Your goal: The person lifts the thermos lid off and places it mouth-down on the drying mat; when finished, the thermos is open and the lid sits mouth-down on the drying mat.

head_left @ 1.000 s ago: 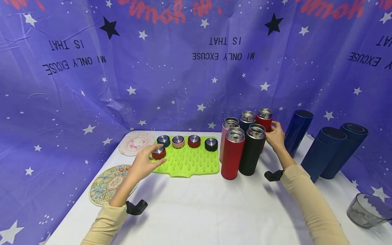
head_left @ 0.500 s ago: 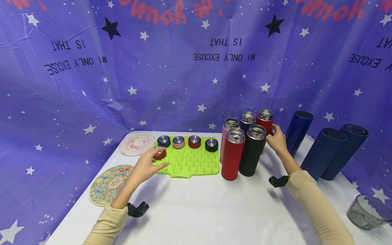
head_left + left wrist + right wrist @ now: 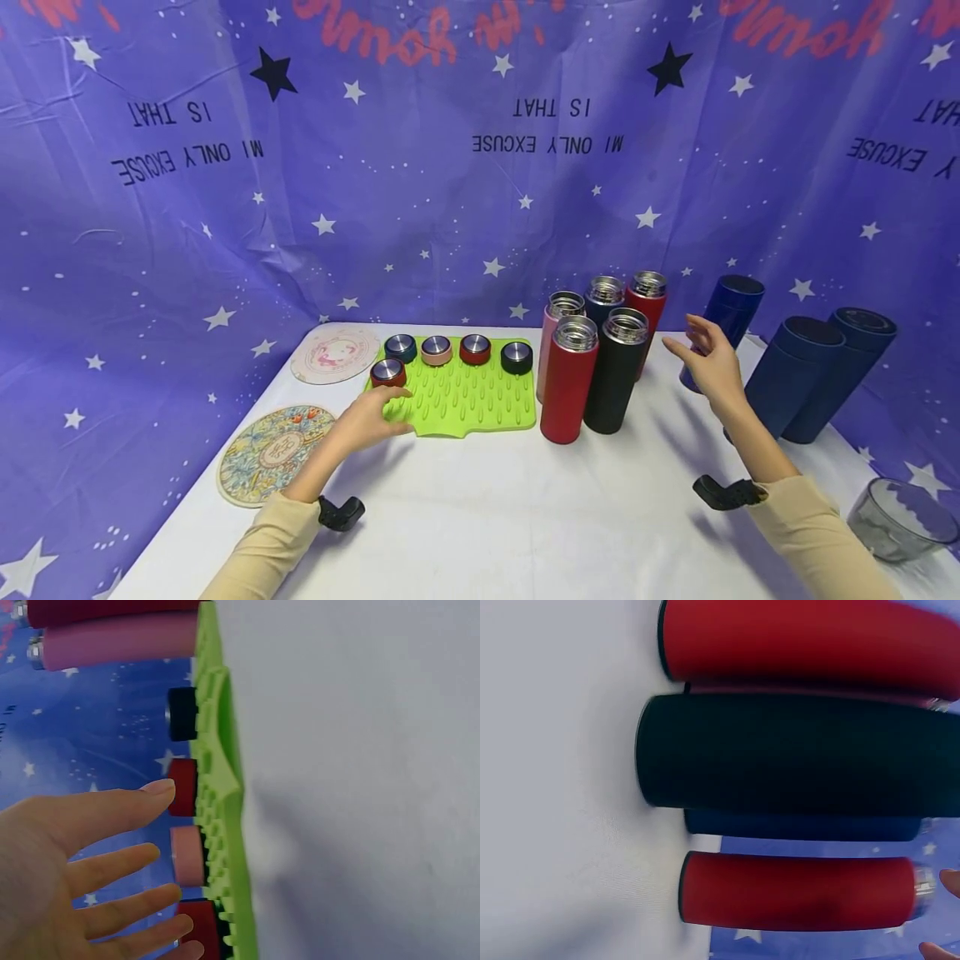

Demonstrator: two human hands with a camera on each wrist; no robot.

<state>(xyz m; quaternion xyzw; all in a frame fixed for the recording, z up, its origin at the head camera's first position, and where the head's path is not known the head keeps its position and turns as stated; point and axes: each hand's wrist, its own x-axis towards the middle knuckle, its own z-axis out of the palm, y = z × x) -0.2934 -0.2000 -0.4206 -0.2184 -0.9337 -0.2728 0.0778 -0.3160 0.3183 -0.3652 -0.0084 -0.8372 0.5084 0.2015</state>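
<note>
My left hand point(image 3: 369, 418) hovers at the near left corner of the green mat point(image 3: 468, 408), fingers spread and holding nothing. Just beyond its fingertips sits a red lid point(image 3: 387, 372). Behind it stand a blue lid point(image 3: 401, 348), a pink lid point(image 3: 436, 350), another red lid point(image 3: 475, 349) and a black lid point(image 3: 517, 357). My right hand point(image 3: 711, 364) is in the air, its fingers loosely bent around nothing. To its left stand uncapped flasks: a far red flask point(image 3: 647, 308), a black flask point(image 3: 613, 383), a near red flask point(image 3: 570, 392), a pink flask point(image 3: 553, 321) and a blue flask point(image 3: 602, 308).
Three capped blue flasks stand at the right, among them a glossy blue flask point(image 3: 731, 310) behind my right hand. A clear glass bowl point(image 3: 896, 525) is at the right edge. Two round coasters lie at the left: a patterned coaster point(image 3: 262, 454) and a pink-white coaster point(image 3: 330, 354).
My right hand has let go of the far red flask and moved right. My left hand has drawn back toward me from the near red lid, which stays on the mat.
</note>
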